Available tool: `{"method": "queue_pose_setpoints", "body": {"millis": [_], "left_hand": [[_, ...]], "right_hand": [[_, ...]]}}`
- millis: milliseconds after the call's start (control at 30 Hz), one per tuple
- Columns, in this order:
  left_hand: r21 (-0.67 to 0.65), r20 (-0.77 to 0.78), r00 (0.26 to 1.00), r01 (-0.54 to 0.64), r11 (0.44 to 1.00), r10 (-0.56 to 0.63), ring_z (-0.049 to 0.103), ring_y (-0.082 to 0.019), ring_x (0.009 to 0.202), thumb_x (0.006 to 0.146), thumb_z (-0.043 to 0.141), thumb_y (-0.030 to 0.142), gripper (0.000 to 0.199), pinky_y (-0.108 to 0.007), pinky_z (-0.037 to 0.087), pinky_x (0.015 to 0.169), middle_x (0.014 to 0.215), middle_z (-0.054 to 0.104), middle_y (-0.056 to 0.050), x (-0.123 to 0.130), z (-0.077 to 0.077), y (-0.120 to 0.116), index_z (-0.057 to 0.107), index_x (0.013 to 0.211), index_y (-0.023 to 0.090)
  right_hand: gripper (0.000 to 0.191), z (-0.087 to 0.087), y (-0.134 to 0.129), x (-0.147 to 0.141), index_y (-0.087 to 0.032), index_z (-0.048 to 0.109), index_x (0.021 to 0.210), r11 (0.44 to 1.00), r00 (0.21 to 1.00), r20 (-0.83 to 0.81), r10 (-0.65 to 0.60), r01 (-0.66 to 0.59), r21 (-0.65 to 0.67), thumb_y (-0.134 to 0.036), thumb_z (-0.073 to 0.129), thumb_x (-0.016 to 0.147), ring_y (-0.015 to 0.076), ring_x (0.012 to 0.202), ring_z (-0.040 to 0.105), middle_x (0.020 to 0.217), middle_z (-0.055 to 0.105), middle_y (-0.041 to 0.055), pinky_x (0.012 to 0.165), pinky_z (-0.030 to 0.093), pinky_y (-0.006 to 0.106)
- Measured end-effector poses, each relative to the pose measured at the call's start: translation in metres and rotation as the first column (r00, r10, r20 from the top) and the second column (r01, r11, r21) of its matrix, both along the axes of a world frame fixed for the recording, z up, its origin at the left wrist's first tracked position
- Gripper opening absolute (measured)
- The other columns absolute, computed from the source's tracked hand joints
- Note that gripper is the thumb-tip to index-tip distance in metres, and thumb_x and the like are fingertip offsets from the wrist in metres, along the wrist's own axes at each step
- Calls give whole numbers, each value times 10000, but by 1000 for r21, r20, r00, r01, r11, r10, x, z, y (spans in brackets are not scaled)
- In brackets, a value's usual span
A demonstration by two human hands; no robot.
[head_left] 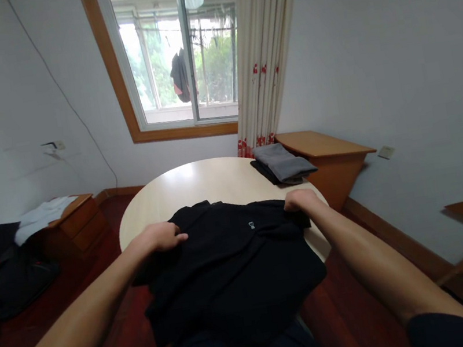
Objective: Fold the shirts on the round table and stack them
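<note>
A black shirt (231, 255) with a small white logo on its chest is spread over the near part of the round table (197, 179), its lower part hanging past the near edge. My left hand (165, 236) grips the shirt at its left shoulder area, thumb on top of the cloth. At the right shoulder, my right hand (301, 200) has its fingers closed on the fabric. The fingertips of both hands are partly hidden by the cloth.
Folded grey and black clothes (282, 162) lie at the table's right back edge, beside a wooden desk (324, 147). A low drawer cabinet (83, 223) with white cloth and a black bag (10, 273) are at left. Window and curtain (261, 57) stand behind.
</note>
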State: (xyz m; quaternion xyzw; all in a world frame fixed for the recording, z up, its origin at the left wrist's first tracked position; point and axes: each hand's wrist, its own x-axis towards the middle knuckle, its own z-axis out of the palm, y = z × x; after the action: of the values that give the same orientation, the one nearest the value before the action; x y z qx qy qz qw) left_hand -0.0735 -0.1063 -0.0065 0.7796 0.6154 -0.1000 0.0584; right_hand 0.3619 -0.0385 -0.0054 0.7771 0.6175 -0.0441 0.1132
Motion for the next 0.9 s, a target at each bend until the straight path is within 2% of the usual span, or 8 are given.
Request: {"method": "queue_pose_setpoints", "body": {"millis": [133,233,367,500,567,633,767,900], "left_hand": [[249,90,987,-155,956,136,648,-333,1165,977,365,539,543,-389,514,899,1270,704,-153,12,7,38,725,1211,207],[149,150,964,-243,959,221,656,-314,1155,964,392,545,552,-350,520,886,1279,700,-161,14,-4,61,737,1171,169],[-27,294,947,-128,991,131,694,-251,1058,867,569,494,412,-280,516,870,1151,758,-105,3,-14,67,760,1055,181],[-20,335,934,-128,992,127,702,-260,964,737,697,400,305,-291,521,795,995,773,-60,-7,2,56,741,959,197],[189,341,929,-214,958,140,685,-279,984,759,674,361,252,-316,511,791,1006,756,-72,-9,14,47,721,951,205],[421,355,927,-275,864,122,660,-289,1026,814,603,310,212,-340,499,818,1066,732,-83,-9,25,38,697,982,222],[614,387,918,-325,720,84,637,-275,1026,832,508,206,233,-355,488,853,1109,696,-72,-8,40,32,660,1006,235],[653,394,918,-321,686,55,625,-256,1029,853,497,193,217,-342,482,874,1092,683,-80,-3,60,67,647,1009,216]], "right_hand": [[294,4,12,-30,-154,770,1126,947,965,-43,260,-246,208,-283,663,884,355,1174,654,1247,692,218,947,512,424],[309,-9,17,-50,-218,749,1178,905,907,-131,401,-370,209,-326,682,897,253,1158,659,1251,714,112,938,493,293],[221,-22,17,-50,-222,759,1057,877,855,-216,471,-426,224,-317,731,860,183,965,685,1075,759,44,817,480,224],[198,-18,9,-37,-167,685,1069,860,895,-204,396,-284,424,-259,593,920,235,964,642,1067,721,112,796,444,287],[212,-15,3,-33,-168,636,1089,772,910,-230,346,-136,621,-223,494,942,248,950,623,1042,701,126,800,426,302],[198,-14,-2,-31,-179,609,1045,668,903,-269,335,-27,744,-194,451,927,250,902,612,971,686,119,796,418,306],[176,-13,-4,-32,-189,587,950,595,892,-288,349,27,803,-179,417,906,251,846,596,871,655,110,789,422,311],[216,9,24,-36,-170,608,979,583,903,-288,318,53,811,-194,403,917,258,872,594,899,663,122,811,428,324]]}}
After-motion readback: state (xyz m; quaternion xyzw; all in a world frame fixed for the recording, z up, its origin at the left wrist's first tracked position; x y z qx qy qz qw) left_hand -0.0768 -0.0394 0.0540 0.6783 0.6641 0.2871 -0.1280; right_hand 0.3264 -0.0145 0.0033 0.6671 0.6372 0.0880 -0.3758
